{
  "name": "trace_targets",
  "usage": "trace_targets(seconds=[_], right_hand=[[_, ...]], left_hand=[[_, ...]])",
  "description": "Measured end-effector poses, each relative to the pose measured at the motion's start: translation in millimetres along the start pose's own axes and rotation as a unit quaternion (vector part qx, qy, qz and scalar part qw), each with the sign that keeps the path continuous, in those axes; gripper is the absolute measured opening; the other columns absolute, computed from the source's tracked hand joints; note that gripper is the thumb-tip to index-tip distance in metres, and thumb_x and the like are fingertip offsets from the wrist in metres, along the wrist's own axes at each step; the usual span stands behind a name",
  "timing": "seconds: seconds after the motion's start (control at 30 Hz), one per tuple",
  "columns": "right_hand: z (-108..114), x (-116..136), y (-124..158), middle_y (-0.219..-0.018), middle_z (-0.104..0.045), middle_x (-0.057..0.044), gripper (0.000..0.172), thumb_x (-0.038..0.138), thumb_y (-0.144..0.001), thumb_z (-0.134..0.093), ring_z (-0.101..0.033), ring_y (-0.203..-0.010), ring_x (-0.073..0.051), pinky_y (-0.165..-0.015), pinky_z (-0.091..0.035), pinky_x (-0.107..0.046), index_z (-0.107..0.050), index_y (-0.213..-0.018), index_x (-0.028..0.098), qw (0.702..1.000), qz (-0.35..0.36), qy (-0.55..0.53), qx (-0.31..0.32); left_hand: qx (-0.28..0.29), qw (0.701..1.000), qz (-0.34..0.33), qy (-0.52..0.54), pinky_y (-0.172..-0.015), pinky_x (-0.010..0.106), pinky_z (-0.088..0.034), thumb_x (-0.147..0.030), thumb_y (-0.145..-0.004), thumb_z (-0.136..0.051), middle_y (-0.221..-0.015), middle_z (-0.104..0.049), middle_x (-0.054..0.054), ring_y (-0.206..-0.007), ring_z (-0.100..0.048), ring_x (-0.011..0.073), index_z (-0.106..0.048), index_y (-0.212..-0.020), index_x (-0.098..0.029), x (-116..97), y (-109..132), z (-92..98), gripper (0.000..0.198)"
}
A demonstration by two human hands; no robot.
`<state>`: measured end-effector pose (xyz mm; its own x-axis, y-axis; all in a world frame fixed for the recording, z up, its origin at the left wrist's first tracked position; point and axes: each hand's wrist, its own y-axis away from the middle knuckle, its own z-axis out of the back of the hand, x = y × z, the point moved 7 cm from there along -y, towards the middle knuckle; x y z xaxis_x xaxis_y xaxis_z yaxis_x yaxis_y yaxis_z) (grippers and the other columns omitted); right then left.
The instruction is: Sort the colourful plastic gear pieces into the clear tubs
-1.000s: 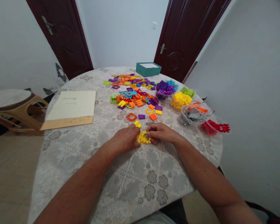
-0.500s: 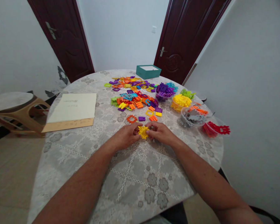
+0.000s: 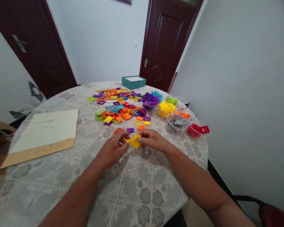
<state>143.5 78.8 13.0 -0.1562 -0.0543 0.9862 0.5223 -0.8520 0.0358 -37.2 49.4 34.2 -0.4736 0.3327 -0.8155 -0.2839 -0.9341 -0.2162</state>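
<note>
Yellow toothed plastic pieces are held between my two hands above the patterned tablecloth. My right hand pinches the larger yellow piece at its right side. My left hand has thumb and fingers closed on a thin yellow part at the left end. Just beyond my fingers lie an orange-red toothed frame, partly hidden by my left hand, a purple piece and an orange piece.
Piles of coloured pieces lie mid-table. Bowls of purple, yellow, grey and red pieces stand at the right. A green box is at the back, paper sheets at the left.
The view has turned, so the table things appear further left and lower. My hands are slightly further apart, and a thin yellow part now shows at my left fingertips.
</note>
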Motion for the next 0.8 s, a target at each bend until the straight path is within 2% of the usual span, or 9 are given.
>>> trace_targets(seconds=[0.1, 0.2, 0.27, 0.33, 0.43, 0.47, 0.53, 0.6, 0.8], right_hand=[[31, 19, 6, -0.073, -0.067, 0.001, 0.032, 0.047, -0.086, -0.073, -0.060, -0.059, -0.013, -0.055, -0.048, -0.025, -0.069, -0.102, 0.019, 0.994, 0.029, 0.070, -0.082], [76, 46, 16, -0.079, -0.069, -0.001, 0.031, 0.042, -0.090, -0.067, -0.061, -0.062, -0.014, -0.058, -0.049, -0.026, -0.070, -0.111, 0.019, 0.963, 0.064, 0.188, -0.183], [115, 67, 22, -0.089, -0.072, -0.004, 0.029, 0.037, -0.090, -0.066, -0.064, -0.071, -0.016, -0.066, -0.051, -0.028, -0.072, -0.112, 0.019, 0.915, 0.088, 0.296, -0.262], [159, 84, 25, -0.098, -0.074, -0.005, 0.027, 0.032, -0.088, -0.067, -0.066, -0.086, -0.018, -0.078, -0.051, -0.030, -0.073, -0.111, 0.019, 0.846, 0.100, 0.399, -0.340], [232, 89, 23, -0.100, -0.075, -0.007, 0.025, 0.026, -0.087, -0.066, -0.066, -0.088, -0.019, -0.083, -0.050, -0.030, -0.075, -0.108, 0.016, 0.772, 0.026, 0.472, -0.425], [254, 85, 20, -0.099, -0.075, -0.008, 0.025, 0.024, -0.087, -0.067, -0.066, -0.087, -0.019, -0.082, -0.050, -0.029, -0.075, -0.108, 0.015, 0.759, -0.015, 0.487, -0.432], [288, 73, 11, -0.097, -0.075, -0.009, 0.024, 0.020, -0.086, -0.067, -0.065, -0.084, -0.018, -0.079, -0.049, -0.028, -0.076, -0.107, 0.012, 0.760, -0.079, 0.502, -0.406], [309, 62, 4, -0.093, -0.075, -0.008, 0.023, 0.018, -0.084, -0.069, -0.065, -0.081, -0.017, -0.077, -0.049, -0.027, -0.076, -0.105, 0.012, 0.770, -0.103, 0.505, -0.377], [323, 44, -9, -0.087, -0.073, -0.003, 0.024, 0.020, -0.082, -0.075, -0.062, -0.072, -0.013, -0.069, -0.048, -0.022, -0.076, -0.106, 0.017, 0.801, -0.113, 0.485, -0.332]], left_hand=[[-0.081, 0.993, -0.008, -0.082, -0.081, 0.034, -0.057, -0.034, -0.091, -0.058, -0.113, -0.072, 0.008, -0.094, -0.069, 0.0208, -0.065, -0.119, -0.021, 8, -2, 15.1, 0.032], [-0.138, 0.975, -0.032, -0.173, -0.096, 0.041, -0.055, -0.036, -0.092, -0.057, -0.118, -0.070, 0.011, -0.108, -0.067, 0.0259, -0.065, -0.119, -0.020, 20, -2, 23.1, 0.033], [-0.145, 0.965, -0.056, -0.213, -0.105, 0.046, -0.050, -0.037, -0.092, -0.057, -0.123, -0.069, 0.013, -0.117, -0.064, 0.0294, -0.064, -0.123, -0.019, 27, -3, 21.2, 0.037], [-0.132, 0.959, -0.070, -0.239, -0.110, 0.050, -0.047, -0.038, -0.092, -0.057, -0.126, -0.068, 0.015, -0.122, -0.062, 0.0319, -0.063, -0.127, -0.016, 33, -4, 15.9, 0.042], [-0.095, 0.959, -0.071, -0.256, -0.111, 0.050, -0.046, -0.037, -0.091, -0.059, -0.128, -0.068, 0.017, -0.124, -0.061, 0.0332, -0.063, -0.130, -0.014, 38, -5, 7.1, 0.046], [-0.081, 0.961, -0.068, -0.257, -0.111, 0.049, -0.046, -0.036, -0.091, -0.060, -0.129, -0.068, 0.017, -0.124, -0.061, 0.0332, -0.063, -0.131, -0.014, 38, -5, 4.9, 0.046], [-0.055, 0.963, -0.058, -0.256, -0.112, 0.049, -0.045, -0.035, -0.090, -0.059, -0.133, -0.067, 0.017, -0.126, -0.060, 0.0328, -0.063, -0.133, -0.014, 39, -5, 1.8, 0.048], [-0.041, 0.965, -0.041, -0.255, -0.113, 0.049, -0.044, -0.036, -0.091, -0.058, -0.137, -0.066, 0.017, -0.129, -0.059, 0.0326, -0.062, -0.135, -0.015, 41, -6, 1.0, 0.049], [-0.024, 0.965, -0.025, -0.260, -0.111, 0.049, -0.045, -0.039, -0.092, -0.053, -0.131, -0.068, 0.016, -0.124, -0.061, 0.0326, -0.065, -0.131, -0.014, 47, -6, 0.7, 0.047]])
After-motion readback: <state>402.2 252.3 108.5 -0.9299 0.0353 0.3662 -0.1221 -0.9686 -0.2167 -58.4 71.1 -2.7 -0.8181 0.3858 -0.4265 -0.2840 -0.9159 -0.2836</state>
